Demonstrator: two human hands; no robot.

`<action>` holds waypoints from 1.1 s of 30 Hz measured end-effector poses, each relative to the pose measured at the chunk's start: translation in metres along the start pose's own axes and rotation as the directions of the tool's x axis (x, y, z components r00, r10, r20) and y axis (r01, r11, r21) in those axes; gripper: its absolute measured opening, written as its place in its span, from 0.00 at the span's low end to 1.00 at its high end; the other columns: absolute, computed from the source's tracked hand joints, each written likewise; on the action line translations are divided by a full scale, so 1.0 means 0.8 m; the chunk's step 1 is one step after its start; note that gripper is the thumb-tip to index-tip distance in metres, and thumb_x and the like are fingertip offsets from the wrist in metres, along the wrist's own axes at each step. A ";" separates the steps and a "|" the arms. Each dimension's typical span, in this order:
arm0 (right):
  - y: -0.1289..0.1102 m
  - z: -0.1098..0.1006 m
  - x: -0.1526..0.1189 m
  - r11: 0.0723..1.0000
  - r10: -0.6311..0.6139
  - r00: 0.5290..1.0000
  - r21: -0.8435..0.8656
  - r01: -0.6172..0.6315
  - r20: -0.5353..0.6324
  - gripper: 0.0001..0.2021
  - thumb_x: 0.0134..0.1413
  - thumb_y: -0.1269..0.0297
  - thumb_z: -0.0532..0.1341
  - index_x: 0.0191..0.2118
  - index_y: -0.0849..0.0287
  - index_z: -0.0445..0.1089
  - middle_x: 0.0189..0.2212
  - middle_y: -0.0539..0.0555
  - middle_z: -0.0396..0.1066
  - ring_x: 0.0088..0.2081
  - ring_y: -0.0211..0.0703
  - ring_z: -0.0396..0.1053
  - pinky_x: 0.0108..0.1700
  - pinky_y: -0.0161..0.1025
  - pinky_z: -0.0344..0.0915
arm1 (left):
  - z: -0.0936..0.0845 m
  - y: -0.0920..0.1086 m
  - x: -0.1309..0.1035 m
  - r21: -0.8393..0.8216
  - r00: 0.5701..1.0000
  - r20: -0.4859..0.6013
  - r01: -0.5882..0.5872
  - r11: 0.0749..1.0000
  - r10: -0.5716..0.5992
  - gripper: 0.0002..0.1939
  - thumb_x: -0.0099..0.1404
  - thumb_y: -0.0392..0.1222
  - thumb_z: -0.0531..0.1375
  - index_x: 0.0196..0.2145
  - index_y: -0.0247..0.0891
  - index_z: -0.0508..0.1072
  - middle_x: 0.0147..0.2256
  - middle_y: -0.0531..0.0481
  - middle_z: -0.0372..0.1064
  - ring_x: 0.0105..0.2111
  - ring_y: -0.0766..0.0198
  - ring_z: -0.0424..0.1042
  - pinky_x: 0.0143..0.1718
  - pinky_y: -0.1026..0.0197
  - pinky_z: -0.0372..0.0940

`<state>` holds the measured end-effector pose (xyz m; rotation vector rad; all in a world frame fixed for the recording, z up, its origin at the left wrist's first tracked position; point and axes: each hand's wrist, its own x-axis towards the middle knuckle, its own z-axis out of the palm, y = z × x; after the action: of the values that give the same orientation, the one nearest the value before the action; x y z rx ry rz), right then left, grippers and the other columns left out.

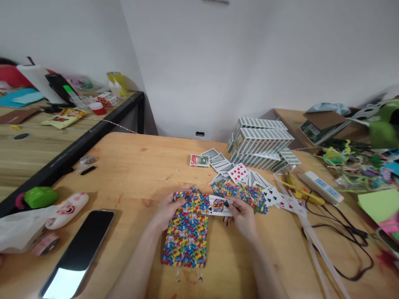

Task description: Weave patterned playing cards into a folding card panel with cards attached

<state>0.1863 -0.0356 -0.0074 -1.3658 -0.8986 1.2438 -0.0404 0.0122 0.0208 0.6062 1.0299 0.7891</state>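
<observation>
My left hand (pixel 167 209) grips the upper left edge of a flat rectangular panel (pixel 187 236) with a busy red, blue, yellow and green pattern, its thumb on top. Between the thumb and fingers of my right hand (pixel 245 215) is a playing card (pixel 217 205), a spade face card lying sideways. The card's left end meets the panel's upper right edge; whether it is tucked behind or inside, I cannot tell. Just beyond my right hand lies a spread of pieces with the same colourful pattern (pixel 237 190). The ten of hearts (pixel 238 172) rests face up past them.
Grey-backed cards (pixel 222 162) fan out near a card box (pixel 199 160). Striped boxes (pixel 263 140) are stacked at the back right. A glue gun (pixel 301 192), a power strip (pixel 322 187) and clear glue sticks (pixel 311 236) lie right. A phone (pixel 79 253) lies front left.
</observation>
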 end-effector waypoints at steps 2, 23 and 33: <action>-0.002 0.000 0.000 0.999 0.011 0.999 0.030 -0.012 0.042 0.16 0.39 0.53 0.64 0.33 0.59 0.67 0.16 0.47 0.67 0.13 0.38 0.63 0.13 0.34 0.60 | 0.001 0.001 -0.001 0.007 1.000 -0.006 0.004 1.000 -0.004 0.24 0.45 0.36 0.65 0.42 0.35 0.70 0.34 0.45 0.75 0.32 0.57 0.73 0.36 0.56 0.67; -0.017 0.023 -0.017 0.983 0.104 0.977 -0.168 -0.072 0.188 0.23 0.45 0.45 0.56 0.14 0.58 0.56 0.05 0.43 0.52 0.07 0.28 0.47 0.09 0.29 0.45 | 0.013 -0.008 -0.012 0.128 0.996 -0.082 0.048 0.991 -0.037 0.13 0.40 0.36 0.67 0.27 0.31 0.75 0.25 0.45 0.75 0.27 0.54 0.74 0.31 0.55 0.68; -0.014 0.031 -0.018 0.985 0.101 0.978 -0.159 -0.072 0.182 0.21 0.45 0.46 0.56 0.17 0.57 0.56 0.07 0.42 0.52 0.09 0.28 0.45 0.12 0.29 0.43 | 0.013 -0.018 -0.006 0.135 0.993 -0.117 0.036 0.990 -0.021 0.16 0.38 0.39 0.68 0.28 0.31 0.76 0.27 0.43 0.75 0.29 0.53 0.74 0.30 0.58 0.68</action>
<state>0.1604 -0.0420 0.0083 -1.4356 -1.0952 1.4143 -0.0284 -0.0012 0.0164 0.6670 1.2037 0.7392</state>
